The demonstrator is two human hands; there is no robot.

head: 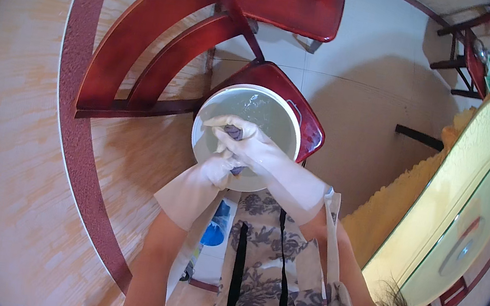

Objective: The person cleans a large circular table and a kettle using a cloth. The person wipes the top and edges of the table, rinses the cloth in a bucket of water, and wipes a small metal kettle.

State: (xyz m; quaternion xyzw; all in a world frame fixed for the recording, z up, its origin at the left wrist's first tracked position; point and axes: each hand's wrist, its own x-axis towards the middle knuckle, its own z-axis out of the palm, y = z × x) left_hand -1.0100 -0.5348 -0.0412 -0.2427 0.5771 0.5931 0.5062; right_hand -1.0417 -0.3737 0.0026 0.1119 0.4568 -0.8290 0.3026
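Observation:
A white bucket (274, 110) of water stands on the seat of a dark red wooden chair (311, 132). Above its near half, my left hand (219, 170) and my right hand (249, 142), both in white rubber gloves, are closed together around a wet, bunched purple-grey cloth (233, 131). The cloth shows between the right hand's fingers, and its other end pokes out beside the left hand. Its middle is hidden by the gloves. The bucket's wire handle (295, 108) rests on the far right side.
Another red chair (294, 0) stands beyond the bucket. At the right is a glass-topped round table (433, 217) with a yellow cloth (372, 213) hanging below. A red stool (469, 58) stands at the far right. The wall with a dark red border (82, 59) curves along the left.

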